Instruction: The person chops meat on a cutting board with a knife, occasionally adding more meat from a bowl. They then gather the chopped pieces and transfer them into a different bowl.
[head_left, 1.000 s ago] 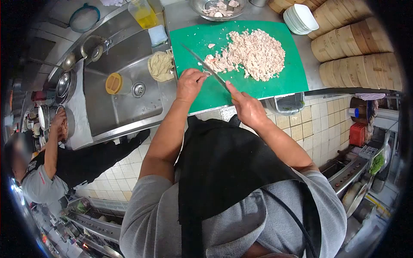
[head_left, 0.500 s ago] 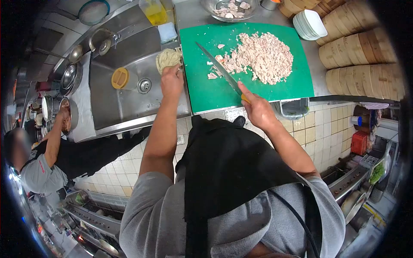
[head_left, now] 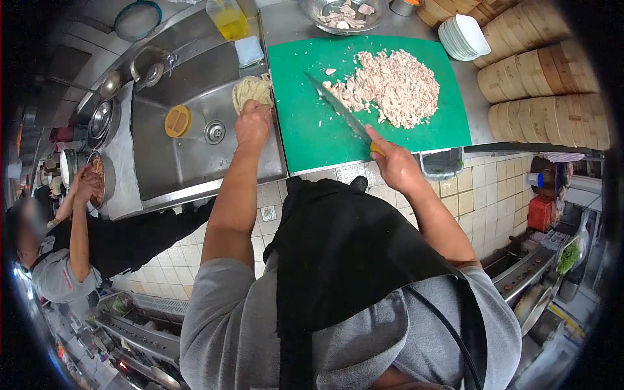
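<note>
My right hand (head_left: pixel 394 162) is wrapped round the yellow handle of a long knife (head_left: pixel 344 112), whose blade lies over the green cutting board (head_left: pixel 312 140) and points up and left. Beside the blade, a big heap of chopped pale meat (head_left: pixel 400 84) covers the board's middle and right, with small bits scattered at its left. At the board's left edge, by the sink, my left hand (head_left: pixel 253 122) is closed at the lower end of a crumpled beige cloth (head_left: pixel 249 91); its fingertips are partly hidden.
The sink (head_left: pixel 195 156) holds a yellow-lidded container (head_left: pixel 177 121). Behind the board are a metal bowl of meat pieces (head_left: pixel 344 16) and stacked white plates (head_left: pixel 465 37). Bamboo steamers (head_left: pixel 552 120) stand at right. A co-worker (head_left: pixel 68 253) at far left reaches into a tray (head_left: pixel 97 179).
The knife has swept slightly right, toward the heap, clearing the small pieces by its tip. My left hand has closed more at the cloth. The co-worker's two hands are now together over the tray.
</note>
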A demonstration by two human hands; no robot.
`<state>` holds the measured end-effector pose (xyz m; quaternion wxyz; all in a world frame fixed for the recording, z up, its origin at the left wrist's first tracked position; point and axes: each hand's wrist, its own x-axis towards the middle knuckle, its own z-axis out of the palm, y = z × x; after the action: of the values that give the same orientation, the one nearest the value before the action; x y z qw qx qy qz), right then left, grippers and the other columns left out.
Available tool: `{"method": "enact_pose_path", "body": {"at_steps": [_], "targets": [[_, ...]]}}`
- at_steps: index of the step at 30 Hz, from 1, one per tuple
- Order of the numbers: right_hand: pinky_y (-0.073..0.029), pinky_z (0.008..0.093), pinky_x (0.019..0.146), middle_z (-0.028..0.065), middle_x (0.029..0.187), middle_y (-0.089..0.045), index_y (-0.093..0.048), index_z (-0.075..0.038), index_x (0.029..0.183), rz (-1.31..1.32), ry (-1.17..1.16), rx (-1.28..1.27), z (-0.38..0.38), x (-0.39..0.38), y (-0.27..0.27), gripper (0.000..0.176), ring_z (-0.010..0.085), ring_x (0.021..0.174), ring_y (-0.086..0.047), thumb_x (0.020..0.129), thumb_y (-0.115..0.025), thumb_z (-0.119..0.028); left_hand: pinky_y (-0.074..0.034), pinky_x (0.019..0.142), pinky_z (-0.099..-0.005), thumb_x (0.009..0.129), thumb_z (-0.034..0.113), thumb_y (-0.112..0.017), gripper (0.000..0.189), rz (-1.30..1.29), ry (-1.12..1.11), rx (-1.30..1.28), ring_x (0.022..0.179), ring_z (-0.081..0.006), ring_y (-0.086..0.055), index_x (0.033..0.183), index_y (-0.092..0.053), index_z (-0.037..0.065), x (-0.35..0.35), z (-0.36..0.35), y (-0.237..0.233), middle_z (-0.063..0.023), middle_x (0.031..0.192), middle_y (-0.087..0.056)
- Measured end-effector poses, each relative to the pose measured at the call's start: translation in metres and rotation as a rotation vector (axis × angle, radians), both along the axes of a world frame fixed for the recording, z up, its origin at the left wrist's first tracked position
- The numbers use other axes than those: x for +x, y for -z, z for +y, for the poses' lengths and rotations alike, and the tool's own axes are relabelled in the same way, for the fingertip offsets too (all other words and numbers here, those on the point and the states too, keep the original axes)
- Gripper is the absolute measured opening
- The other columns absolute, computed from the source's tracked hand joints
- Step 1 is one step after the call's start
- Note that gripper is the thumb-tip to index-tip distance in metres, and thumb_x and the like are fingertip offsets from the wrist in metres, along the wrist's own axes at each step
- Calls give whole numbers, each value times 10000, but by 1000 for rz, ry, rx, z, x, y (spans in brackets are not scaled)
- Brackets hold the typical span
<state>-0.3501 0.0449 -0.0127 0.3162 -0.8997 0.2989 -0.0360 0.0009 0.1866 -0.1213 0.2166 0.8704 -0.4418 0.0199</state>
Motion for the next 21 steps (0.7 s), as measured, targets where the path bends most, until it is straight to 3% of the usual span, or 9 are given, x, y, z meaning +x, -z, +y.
{"method": "enact_pose_path", "body": {"at_steps": [3,5,8,12,14,15,17,21], "targets": [[-534,531,829,262,1034,-692,-388,-269,1587,-104,38,-4,1,2,-8,717,472,935,-667,948,-657,-91,-579,791,-461,894,182,-738,122,-12,71,-68,928,-343,-696,1010,-751,147,3,3,-1,-92,1084,-649],[-544,455,929,287,1231,-671,-423,-247,1577,-145,69,43,3,4,-8,683,458,1113,-660,965,-667,-66,-578,794,-468,886,175,-743,104,35,52,-29,925,-341,-696,981,-742,132,5,5,-6,-91,1099,-638],[-540,446,949,292,1275,-656,-431,-227,1573,-81,91,76,4,3,-8,669,447,1154,-654,969,-665,-63,-572,873,-465,896,198,-726,145,66,22,96,1015,-327,-689,1033,-754,160,3,2,-13,-81,1186,-626],[-540,441,954,285,1280,-658,-432,-222,1573,-63,93,100,4,-2,-3,666,445,1165,-651,970,-662,-55,-575,865,-459,909,199,-710,142,83,40,137,1012,-321,-691,1042,-748,165,3,-1,-18,-88,1152,-635],[-539,507,855,268,1120,-693,-415,-261,1576,-188,76,14,3,-4,1,695,469,1002,-666,952,-661,-80,-575,852,-455,926,213,-692,137,52,21,160,1006,-311,-692,1045,-743,169,3,-5,-19,-92,1119,-645],[-539,507,855,268,1120,-693,-415,-261,1576,-189,79,12,2,-4,0,695,469,1002,-666,952,-661,-80,-575,852,-455,926,213,-692,137,51,25,159,1006,-311,-692,1045,-743,169,1,-7,-20,-92,1119,-645],[-540,502,869,272,1162,-688,-423,-247,1571,-273,78,-32,-3,-1,-2,682,468,1033,-664,953,-657,-79,-570,832,-448,941,236,-679,126,95,-73,74,984,-302,-693,1024,-735,160,-4,-9,-21,-89,1093,-657],[-540,499,881,270,1180,-685,-432,-233,1566,-328,142,-87,-15,7,2,674,463,1040,-664,951,-655,-71,-557,847,-443,933,239,-700,133,218,-44,-173,984,-316,-683,1013,-722,136,-23,-21,-28,-97,1097,-663]]}}
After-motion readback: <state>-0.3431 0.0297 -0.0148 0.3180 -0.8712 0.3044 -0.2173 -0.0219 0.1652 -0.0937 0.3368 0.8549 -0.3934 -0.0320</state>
